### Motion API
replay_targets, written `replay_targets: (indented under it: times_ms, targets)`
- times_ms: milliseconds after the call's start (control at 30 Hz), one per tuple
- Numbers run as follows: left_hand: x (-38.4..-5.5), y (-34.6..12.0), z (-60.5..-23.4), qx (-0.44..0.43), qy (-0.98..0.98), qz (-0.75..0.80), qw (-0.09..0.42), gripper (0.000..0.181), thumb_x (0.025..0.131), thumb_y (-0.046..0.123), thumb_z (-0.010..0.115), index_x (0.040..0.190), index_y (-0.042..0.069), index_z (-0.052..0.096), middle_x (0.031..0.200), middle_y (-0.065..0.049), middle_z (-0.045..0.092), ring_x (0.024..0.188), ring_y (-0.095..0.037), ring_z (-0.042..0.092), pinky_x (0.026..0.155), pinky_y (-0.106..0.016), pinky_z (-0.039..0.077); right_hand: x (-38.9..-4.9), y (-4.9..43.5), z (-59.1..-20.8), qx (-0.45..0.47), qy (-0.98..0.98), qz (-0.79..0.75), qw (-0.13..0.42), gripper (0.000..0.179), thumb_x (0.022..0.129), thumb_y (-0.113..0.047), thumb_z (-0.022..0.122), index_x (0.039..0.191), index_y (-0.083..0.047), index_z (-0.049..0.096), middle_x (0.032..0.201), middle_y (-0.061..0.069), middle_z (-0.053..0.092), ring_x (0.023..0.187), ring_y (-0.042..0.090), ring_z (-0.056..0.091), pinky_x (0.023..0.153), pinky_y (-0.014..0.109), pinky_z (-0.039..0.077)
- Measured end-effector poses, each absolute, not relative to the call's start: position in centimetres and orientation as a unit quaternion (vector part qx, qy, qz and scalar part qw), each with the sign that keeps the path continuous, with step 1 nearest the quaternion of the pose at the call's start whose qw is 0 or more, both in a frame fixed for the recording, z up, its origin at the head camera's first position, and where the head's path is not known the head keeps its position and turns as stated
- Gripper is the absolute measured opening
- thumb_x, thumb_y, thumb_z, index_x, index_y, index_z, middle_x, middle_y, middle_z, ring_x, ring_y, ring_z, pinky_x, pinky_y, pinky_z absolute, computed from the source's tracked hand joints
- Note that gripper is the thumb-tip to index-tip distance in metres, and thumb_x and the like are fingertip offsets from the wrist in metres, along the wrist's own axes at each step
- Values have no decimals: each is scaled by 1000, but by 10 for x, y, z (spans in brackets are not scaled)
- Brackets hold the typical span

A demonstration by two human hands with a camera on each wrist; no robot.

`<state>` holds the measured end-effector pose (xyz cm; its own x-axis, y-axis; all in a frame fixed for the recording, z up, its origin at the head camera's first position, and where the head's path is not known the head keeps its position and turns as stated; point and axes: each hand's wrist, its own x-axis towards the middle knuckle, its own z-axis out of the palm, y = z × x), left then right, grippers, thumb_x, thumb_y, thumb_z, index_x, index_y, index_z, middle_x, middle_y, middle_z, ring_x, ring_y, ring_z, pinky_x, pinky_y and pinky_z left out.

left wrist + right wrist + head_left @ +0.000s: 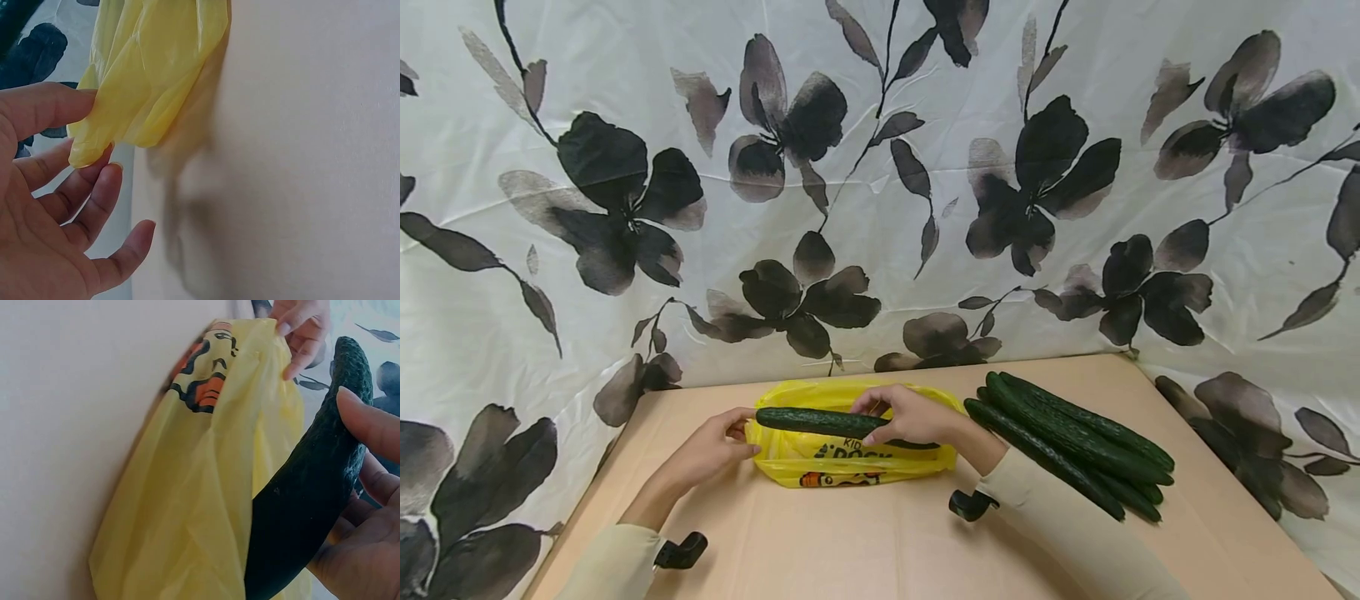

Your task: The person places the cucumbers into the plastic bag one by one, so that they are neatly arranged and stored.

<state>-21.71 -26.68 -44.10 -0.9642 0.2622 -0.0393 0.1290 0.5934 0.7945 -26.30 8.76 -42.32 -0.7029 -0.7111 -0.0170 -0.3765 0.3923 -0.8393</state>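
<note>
A yellow plastic bag (917, 473) with dark print lies on the table, its mouth held apart. My left hand (718, 447) pinches the bag's left end between thumb and fingers; the left wrist view shows the gathered plastic (150, 75) there, the other fingers spread below. With thumb and fingers, my right hand (917, 417) grips a dark green cucumber (808, 420) over the bag's mouth. The cucumber's left tip is close to my left fingers. In the right wrist view, the lower end of the cucumber (300, 506) passes behind the bag's near side and is hidden.
Several more cucumbers (1067, 429) lie in a pile on the right of the tan table (820, 542), partly behind my right forearm. A floral cloth (925, 192) hangs along the table's far edge and sides.
</note>
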Motion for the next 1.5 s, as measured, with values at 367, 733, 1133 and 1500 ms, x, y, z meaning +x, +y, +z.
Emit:
replay_targets:
  times_ms: [367,733,1133,1500]
  targets:
    - [-222,-266,-445,95,889,443,71,58,84,3,75,137,-5,53,108,-14,58,96,-25,59,78,-27,50,-263,83,-426,-333,819,-423,198,37,87,-12,80,121,-18,67,114,-6,63,108,17,57,99,38,46]
    - [-223,-263,-446,107,886,446,71,59,83,-1,71,139,-5,51,110,-17,55,87,-23,57,69,-26,48,-268,81,-438,-335,828,-406,193,37,87,-12,80,122,-16,66,115,-6,62,108,17,56,100,38,47]
    - [-222,-262,-446,97,882,456,72,59,84,-4,70,139,-4,51,110,-18,53,86,-24,54,66,-25,47,-270,76,-444,-322,832,-405,203,39,88,-9,79,124,-14,66,114,-5,62,110,18,56,103,39,45]
    - [-224,-264,-451,91,878,464,73,57,83,-7,68,137,-5,52,104,-16,52,86,-24,54,66,-24,48,-272,73,-450,-318,829,-410,210,38,86,-7,80,121,-14,67,112,-5,62,109,19,57,101,39,47]
